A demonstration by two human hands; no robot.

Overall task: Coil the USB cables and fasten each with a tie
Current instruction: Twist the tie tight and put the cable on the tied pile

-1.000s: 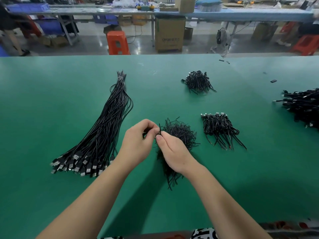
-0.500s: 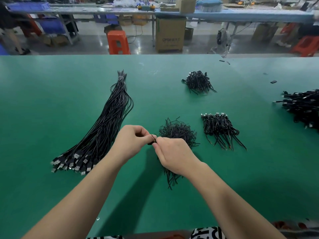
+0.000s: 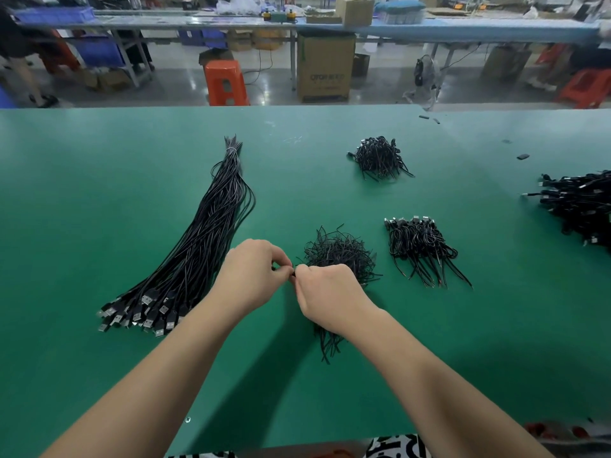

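Twisting a tie (image 3: 293, 272), now drawn lower toward the table's (image 3: 99, 180) near edge, pinched between left hand (image 3: 253, 276) and right hand (image 3: 325, 294); fastening apparently nearing completion.

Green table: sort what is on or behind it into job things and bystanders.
Job: long cable bundle; loose ties pile; tied coils row; far coil heap; left hand and right hand pinching something small and black.
Bystanders: orange stool; cardboard box.

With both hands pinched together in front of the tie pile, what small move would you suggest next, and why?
Probably finish twisting the tie. The left hand and right hand meet fingertip to fingertip on a small dark piece, mostly hidden. Then it could join the coiled cables lying to the right.
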